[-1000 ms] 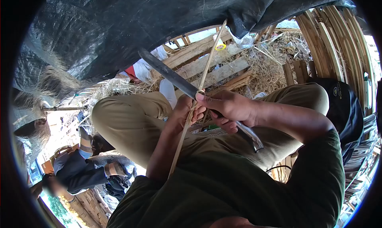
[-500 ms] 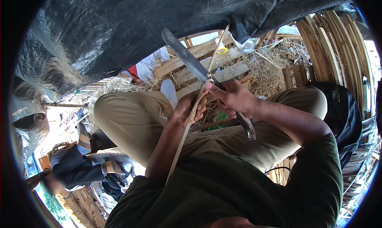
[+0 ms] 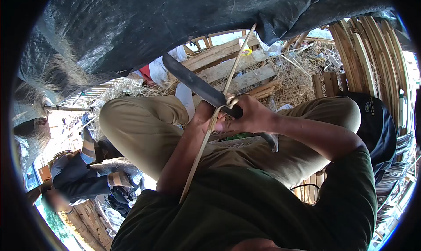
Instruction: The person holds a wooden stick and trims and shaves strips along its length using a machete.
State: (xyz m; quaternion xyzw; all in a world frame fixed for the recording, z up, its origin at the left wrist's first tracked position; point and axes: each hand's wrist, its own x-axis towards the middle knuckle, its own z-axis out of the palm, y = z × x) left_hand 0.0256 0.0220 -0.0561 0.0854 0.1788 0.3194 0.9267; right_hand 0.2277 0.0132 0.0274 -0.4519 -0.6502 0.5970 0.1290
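My left hand (image 3: pixel 204 112) is closed around a long, thin, pale strip of wood or bamboo (image 3: pixel 199 156). The strip slants from my torso up toward the black sheet, with pale curled shavings (image 3: pixel 231 101) where the blade crosses it. My right hand (image 3: pixel 253 114) is wrapped round a machete (image 3: pixel 193 82), close beside the left hand. Its broad dark blade points up and left, across the strip. Below the right hand the end of the handle (image 3: pixel 273 143) shows. The blade's edge and some fingers are hidden between the hands.
A black plastic sheet (image 3: pixel 144 18) hangs in front. Beyond my bent knees lie wooden planks (image 3: pixel 217 71) and straw (image 3: pixel 291 78). Stacked wooden slats (image 3: pixel 372 53) and a black bag (image 3: pixel 379 132) are at right. Another person (image 3: pixel 83 176) sits at lower left.
The machete's tip has swung left and down, and its blade lies flatter across the strip. My right hand has turned, its thumb no longer stretched along the strip. The left hand keeps its hold.
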